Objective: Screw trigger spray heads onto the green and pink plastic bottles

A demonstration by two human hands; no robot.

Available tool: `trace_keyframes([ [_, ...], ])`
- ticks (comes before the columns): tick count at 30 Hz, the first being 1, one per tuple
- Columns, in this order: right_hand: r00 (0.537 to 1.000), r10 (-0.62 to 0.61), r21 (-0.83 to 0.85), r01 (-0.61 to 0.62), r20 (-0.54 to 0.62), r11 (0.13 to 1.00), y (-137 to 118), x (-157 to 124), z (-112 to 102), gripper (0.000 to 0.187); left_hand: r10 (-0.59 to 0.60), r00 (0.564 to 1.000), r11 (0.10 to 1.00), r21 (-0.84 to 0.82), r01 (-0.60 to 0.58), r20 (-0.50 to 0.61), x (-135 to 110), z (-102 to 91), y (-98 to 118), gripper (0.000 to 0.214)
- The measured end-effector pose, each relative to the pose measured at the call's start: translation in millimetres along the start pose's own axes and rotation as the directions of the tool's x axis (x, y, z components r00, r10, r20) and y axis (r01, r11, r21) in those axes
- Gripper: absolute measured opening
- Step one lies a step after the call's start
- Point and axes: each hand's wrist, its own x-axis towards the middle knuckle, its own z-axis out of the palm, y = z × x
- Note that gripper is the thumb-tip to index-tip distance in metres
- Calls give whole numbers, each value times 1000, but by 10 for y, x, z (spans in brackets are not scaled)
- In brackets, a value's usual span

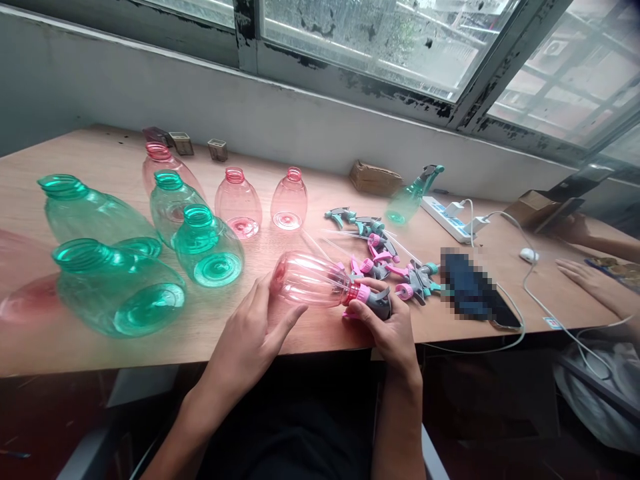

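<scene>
The left hand [253, 323] cups the bottom end of a pink bottle [307, 280] in the middle of the frame, and some of its fingers are hidden behind it. The right hand [395, 330] holds the gray and pink spray top [379, 302] at the bottle's mouth; I can't tell if it is screwed tight. The left edge cuts off a blurry pink bottle, and little squares cover most of a phone [475, 290] at the right.

See-through green bottles [125, 293] without tops crowd the left; they look empty. A green spray bottle [404, 203] with its top on is at the upper right, near a pile of spray tops [420, 283]. Everything is on a wooden table [320, 333] under a dirty window [360, 40]. Another person's hand [583, 272] rests at the right.
</scene>
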Motion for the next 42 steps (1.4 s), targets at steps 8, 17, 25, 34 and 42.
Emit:
trace_keyframes([
  [8, 1000, 14, -14, -14, 8, 1000, -39, -4, 4, 37, -3, 1000, 1000, 6, 3, -9, 0, -12, 3, 69],
  [17, 1000, 10, -2, -9, 7, 1000, 7, 19, -2, 37, -7, 1000, 1000, -3, 7, -13, 8, -4, -34, 69],
  [25, 1000, 16, -9, -16, 19, 1000, -26, 29, 20, 35, -22, 1000, 1000, 17, 22, -14, 13, -9, -19, 70],
  [34, 999, 27, 3, -27, 18, 1000, -58, 32, 32, 37, -20, 1000, 1000, 10, 20, -8, 17, 12, -41, 65],
  [42, 1000, 14, 3, -14, 18, 1000, -70, 38, 47, 37, -17, 1000, 1000, 11, 18, -12, 11, -3, -42, 69],
])
